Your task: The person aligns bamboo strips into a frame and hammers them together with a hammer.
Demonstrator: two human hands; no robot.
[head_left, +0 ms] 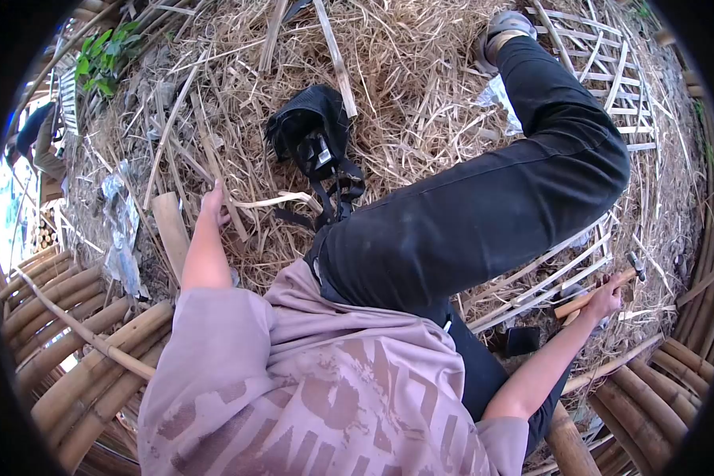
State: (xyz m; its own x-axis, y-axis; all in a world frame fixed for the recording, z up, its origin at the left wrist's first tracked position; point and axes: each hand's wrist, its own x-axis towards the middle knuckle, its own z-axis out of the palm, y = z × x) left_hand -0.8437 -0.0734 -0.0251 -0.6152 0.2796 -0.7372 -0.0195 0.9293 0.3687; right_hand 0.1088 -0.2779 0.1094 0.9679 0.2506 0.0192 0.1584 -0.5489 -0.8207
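My left hand [213,208] reaches down to the straw-covered ground, index finger stretched out and the other fingers loosely bent. It is beside a long bamboo strip [208,151] and near one end of a pale, curved strip [270,201]; whether it touches either is unclear. At the right, my right hand [605,300] is closed around the wooden handle of a hammer [583,303], whose dark metal head points up and outward. A black bag with straps [309,135] lies between my left hand and my bent leg, its mouth open.
Woven bamboo lattice [611,71] lies at the upper right, with more slats [543,289] under my leg. A dark phone-like object [522,341] rests near my right forearm. Bamboo poles [95,349] flank me on both sides. Crumpled plastic [123,254] is at the left.
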